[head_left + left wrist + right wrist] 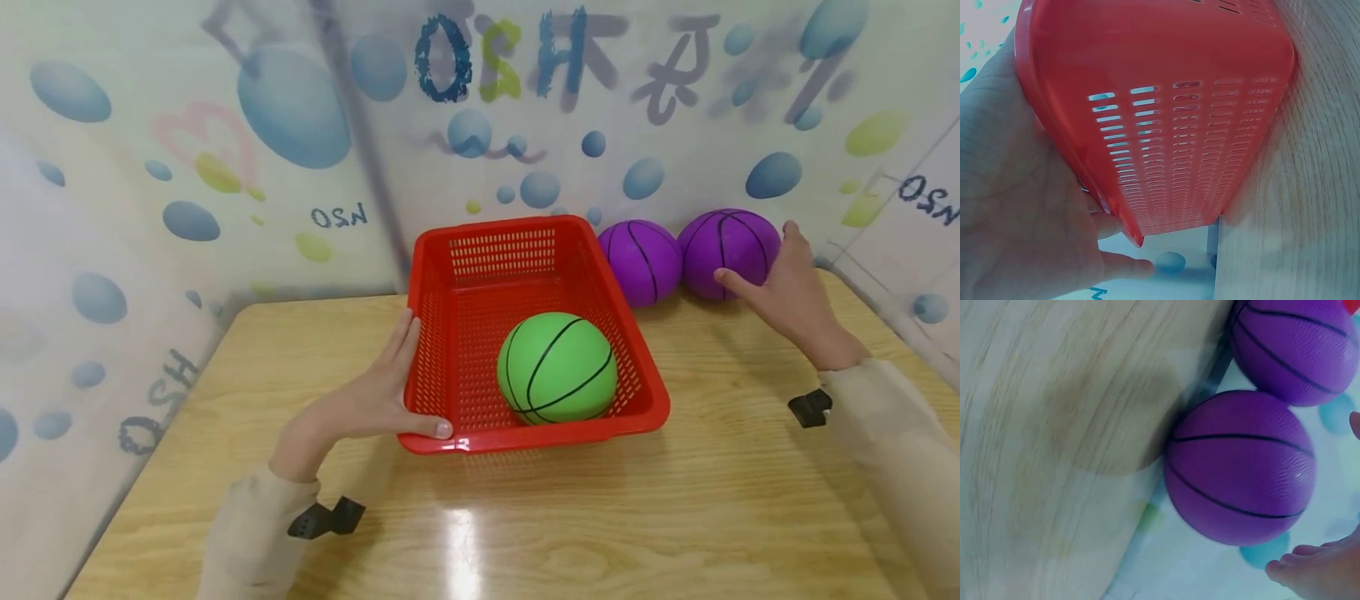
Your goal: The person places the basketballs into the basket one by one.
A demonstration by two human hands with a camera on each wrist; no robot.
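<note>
A red plastic basket (438, 350) with slotted sides stands on the table, a green ball (557, 367) with black lines inside it near its front right. My left hand (367, 392) rests at the basket's front left corner, thumb along the near rim and fingers straight by the left rim. In the left wrist view the palm lies alongside the red rim (1054, 131). At the back right, my right hand (795, 292) is spread beside a purple ball (1241, 469). A gap shows between its fingers (1297, 562) and that ball in the right wrist view.
Another purple ball (641, 262) sits between the basket and the right-hand ball. Behind the wooden table (600, 517) hangs a white backdrop (480, 167) printed with blue and green drops. Black wrist devices (326, 518) show at both sleeves.
</note>
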